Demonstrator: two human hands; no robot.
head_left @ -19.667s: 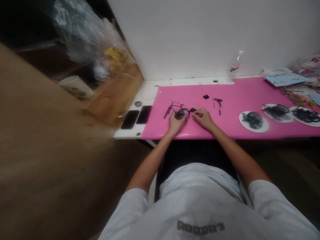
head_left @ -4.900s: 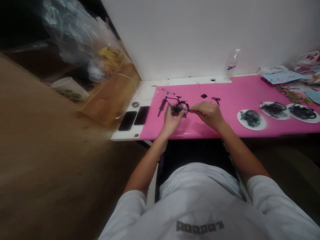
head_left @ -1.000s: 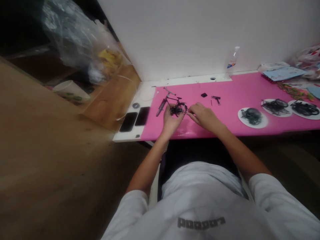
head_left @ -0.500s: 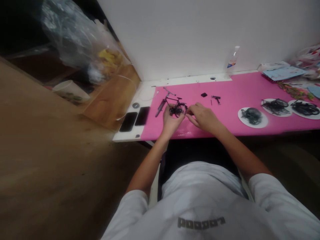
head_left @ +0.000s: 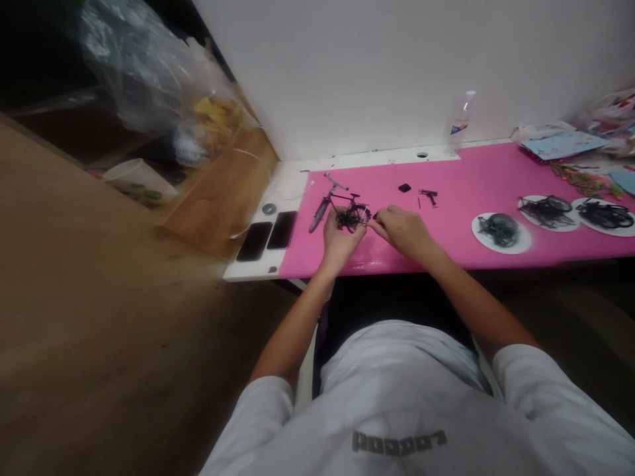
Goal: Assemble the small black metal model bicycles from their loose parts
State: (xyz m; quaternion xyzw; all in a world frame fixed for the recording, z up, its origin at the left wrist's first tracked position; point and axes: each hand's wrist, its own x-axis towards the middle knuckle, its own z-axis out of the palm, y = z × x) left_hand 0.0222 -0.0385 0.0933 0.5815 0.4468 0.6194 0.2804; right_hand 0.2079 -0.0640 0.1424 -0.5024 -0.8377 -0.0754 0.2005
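Observation:
A small black model bicycle stands over the pink table cover, its front wheel and handlebars pointing to the left. My left hand is closed around its rear part, thumb and fingers near the back wheel. Just right of that wheel, my right hand is pinched, and a small dark piece shows at its fingertips; its kind is too small to make out. Beyond the right hand lie a black square piece and a small black gun-shaped tool with a thin dark stick beside it.
White plates of dark bicycle parts stand on the pink cover at the right. Two phones lie at the table's left end. A clear bottle stands by the wall. Papers and bags fill the far right corner.
My right hand has drawn slightly right, away from the rear wheel, and a small dark piece now shows at its fingertips. My left hand and the bicycle have barely moved.

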